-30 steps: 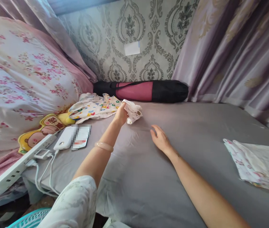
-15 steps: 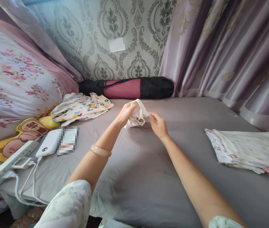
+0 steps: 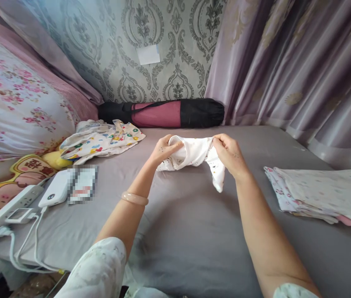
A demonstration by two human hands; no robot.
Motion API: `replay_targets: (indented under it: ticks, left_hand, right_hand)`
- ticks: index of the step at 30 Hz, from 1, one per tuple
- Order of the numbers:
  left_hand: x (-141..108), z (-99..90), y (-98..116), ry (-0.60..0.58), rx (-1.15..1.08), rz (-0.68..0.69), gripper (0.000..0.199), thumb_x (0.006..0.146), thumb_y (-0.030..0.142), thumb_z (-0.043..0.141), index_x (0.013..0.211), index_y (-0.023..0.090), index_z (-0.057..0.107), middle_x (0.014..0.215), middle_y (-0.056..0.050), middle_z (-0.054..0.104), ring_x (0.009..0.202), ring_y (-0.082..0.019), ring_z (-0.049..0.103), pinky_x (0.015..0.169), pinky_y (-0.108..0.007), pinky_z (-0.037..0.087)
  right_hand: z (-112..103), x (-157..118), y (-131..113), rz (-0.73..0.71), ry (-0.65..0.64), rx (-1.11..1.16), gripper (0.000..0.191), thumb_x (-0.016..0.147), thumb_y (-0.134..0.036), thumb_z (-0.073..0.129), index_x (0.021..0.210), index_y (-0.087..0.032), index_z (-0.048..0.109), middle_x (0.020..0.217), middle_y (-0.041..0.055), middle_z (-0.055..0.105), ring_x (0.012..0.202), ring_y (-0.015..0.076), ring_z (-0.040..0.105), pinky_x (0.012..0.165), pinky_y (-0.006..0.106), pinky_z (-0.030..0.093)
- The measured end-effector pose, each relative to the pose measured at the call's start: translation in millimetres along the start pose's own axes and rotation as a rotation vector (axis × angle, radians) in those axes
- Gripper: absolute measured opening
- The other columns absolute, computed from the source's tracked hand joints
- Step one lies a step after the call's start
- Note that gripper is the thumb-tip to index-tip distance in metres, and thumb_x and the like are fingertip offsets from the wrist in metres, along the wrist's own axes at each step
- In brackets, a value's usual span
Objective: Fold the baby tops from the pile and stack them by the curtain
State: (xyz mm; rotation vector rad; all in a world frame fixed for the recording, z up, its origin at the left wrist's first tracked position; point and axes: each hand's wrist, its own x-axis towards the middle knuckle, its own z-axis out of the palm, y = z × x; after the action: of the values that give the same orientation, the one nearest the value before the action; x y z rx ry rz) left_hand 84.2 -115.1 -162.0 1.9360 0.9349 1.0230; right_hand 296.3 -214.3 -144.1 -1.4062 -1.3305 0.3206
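Note:
Stretched between my two hands is a small white baby garment (image 3: 196, 151) with tiny printed figures, held just above the grey bed sheet (image 3: 194, 223). My left hand (image 3: 165, 151) is closed on its left side, thumb over the round neck-like opening. On the other side my right hand (image 3: 227, 152) pinches the top edge. One sleeve-like end hangs down below the right hand. The garment's far side is hidden.
Folded clothes (image 3: 321, 190) lie stacked at the right. To the left are a crumpled printed garment (image 3: 101, 140), a white power bank (image 3: 56, 188), a power strip (image 3: 8, 215) and cables. A black and pink mat bag (image 3: 159, 114) lies along the wall.
My right hand has moved right and pulled the bunched garment out wide; a sleeve-like end now hangs below it. My left hand stays on the garment. The view has shifted slightly.

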Motion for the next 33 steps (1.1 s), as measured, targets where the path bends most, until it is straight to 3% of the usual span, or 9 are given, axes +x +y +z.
replay_targets:
  ticks: [5,10,12,15,19,24,28,31,33]
  left_hand:
    - [0.2,23.3,-26.6,-0.007,0.234,0.017,0.041,0.080,0.040,0.065,0.114,0.018,0.064,0.105,-0.005,0.069,0.096,-0.022,0.062,0.084,-0.030,0.046]
    - [-1.5,36.0,-24.5,-0.038,0.572,0.185,0.064,0.079,0.012,0.054,0.142,0.024,0.045,0.136,-0.009,0.057,0.126,-0.027,0.049,0.108,-0.045,0.032]
    - [-2.9,38.2,-17.4,-0.042,0.677,0.281,0.065,0.080,0.009,0.052,0.141,0.027,0.046,0.139,-0.008,0.054,0.133,-0.028,0.042,0.112,-0.050,0.023]
    - [-3.7,40.1,-8.5,-0.045,0.705,0.400,0.044,0.084,0.011,0.051,0.122,0.030,0.064,0.140,-0.005,0.054,0.136,-0.027,0.038,0.115,-0.051,0.015]
    - [-2.1,39.1,-4.6,-0.049,0.570,0.385,0.030,0.088,0.015,0.047,0.099,0.028,0.072,0.124,-0.003,0.066,0.129,-0.024,0.048,0.116,-0.049,0.014]
    - [-1.5,28.6,1.7,-0.131,0.314,0.237,0.028,0.088,0.022,0.048,0.103,0.024,0.072,0.104,-0.002,0.074,0.101,-0.019,0.064,0.115,-0.046,0.022]
    - [-4.5,26.7,7.7,-0.256,0.197,0.205,0.025,0.087,0.030,0.052,0.095,0.019,0.074,0.094,-0.005,0.074,0.090,-0.019,0.066,0.094,-0.033,0.046]
    - [-7.5,31.9,8.5,-0.303,0.143,0.165,0.025,0.086,0.034,0.055,0.090,0.017,0.073,0.089,-0.005,0.073,0.082,-0.018,0.065,0.077,-0.027,0.050]
    - [-9.3,35.4,8.6,-0.309,0.112,0.133,0.026,0.086,0.036,0.056,0.089,0.016,0.073,0.088,-0.005,0.072,0.081,-0.017,0.065,0.073,-0.025,0.049]
  right_hand:
    - [-4.0,1.2,13.6,0.078,-0.082,-0.044,0.027,0.083,-0.040,0.052,0.073,-0.018,0.064,0.069,0.0013,0.064,0.070,0.0179,0.058,0.063,0.028,0.042]
    - [-11.1,-0.1,10.3,0.077,-0.167,0.007,0.030,0.083,-0.046,0.056,0.075,-0.018,0.064,0.070,0.0008,0.063,0.068,0.0161,0.056,0.062,0.027,0.042]
    - [-13.4,-0.8,8.1,0.077,-0.206,0.035,0.031,0.083,-0.048,0.057,0.076,-0.018,0.064,0.070,0.0004,0.063,0.066,0.0152,0.055,0.061,0.026,0.041]
    - [-15.5,-1.5,5.2,0.089,-0.234,0.072,0.033,0.082,-0.050,0.059,0.077,-0.018,0.064,0.069,-0.0005,0.061,0.064,0.0140,0.053,0.058,0.026,0.040]
    - [-20.0,-1.7,2.4,0.147,-0.272,0.129,0.034,0.080,-0.053,0.062,0.076,-0.019,0.062,0.066,-0.0020,0.057,0.059,0.0123,0.049,0.054,0.025,0.037]
    - [-30.7,-0.1,15.4,0.247,-0.301,0.096,0.036,0.077,-0.055,0.063,0.077,-0.019,0.063,0.066,-0.0016,0.058,0.059,0.0128,0.049,0.054,0.025,0.037]
    - [-34.8,1.9,43.9,0.312,-0.409,-0.069,0.032,0.079,-0.050,0.059,0.076,-0.019,0.065,0.066,-0.0004,0.060,0.061,0.0143,0.052,0.056,0.026,0.039]
    - [-32.7,3.1,61.3,0.323,-0.499,-0.251,0.026,0.079,-0.042,0.060,0.074,-0.019,0.068,0.070,0.0025,0.066,0.067,0.0176,0.057,0.061,0.028,0.043]
    - [-28.8,3.1,63.0,0.252,-0.500,-0.283,0.023,0.080,-0.038,0.059,0.082,-0.019,0.071,0.081,0.0047,0.071,0.077,0.0198,0.061,0.071,0.030,0.046]
